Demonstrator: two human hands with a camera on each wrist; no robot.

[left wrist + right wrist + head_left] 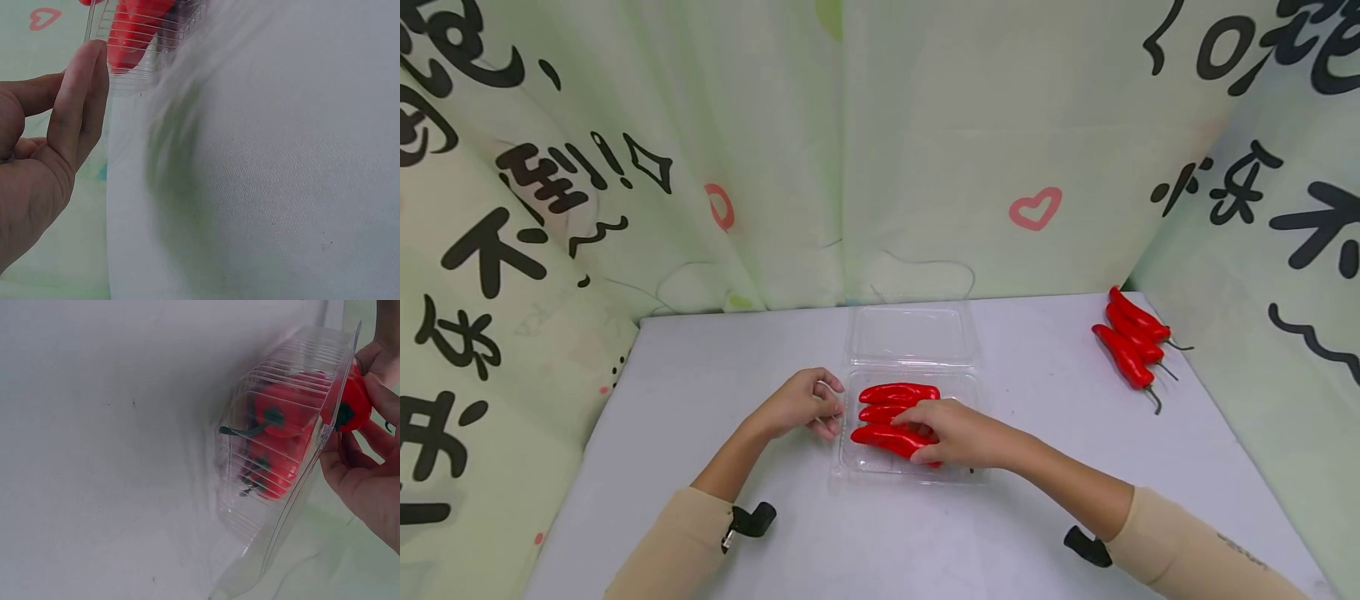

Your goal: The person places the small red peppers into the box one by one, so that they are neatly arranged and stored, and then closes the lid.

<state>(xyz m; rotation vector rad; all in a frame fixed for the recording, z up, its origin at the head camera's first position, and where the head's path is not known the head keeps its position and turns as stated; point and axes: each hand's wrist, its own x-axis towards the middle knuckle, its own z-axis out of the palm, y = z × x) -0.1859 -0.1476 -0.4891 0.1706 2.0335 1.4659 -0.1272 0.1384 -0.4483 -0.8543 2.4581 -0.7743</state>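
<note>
A clear plastic clamshell box [964, 385] lies in front of me, its lid [913, 335] folded back away from me. Red chili peppers lie side by side in it, the farthest [895, 392] beyond a middle one [880, 413]. My right hand [962, 433] reaches over the box and holds the nearest chili pepper [883, 437] between thumb and fingers. In the right wrist view that held pepper [357, 394] shows at the box's rim, above the others. My left hand [805, 406] is at the box's left side, fingertips right at the rim [90, 25].
Three more red chili peppers [1131, 342] with green stems lie at the table's back right. The white table [760, 350] is bordered by a pale green printed curtain [925, 167] at the back and sides.
</note>
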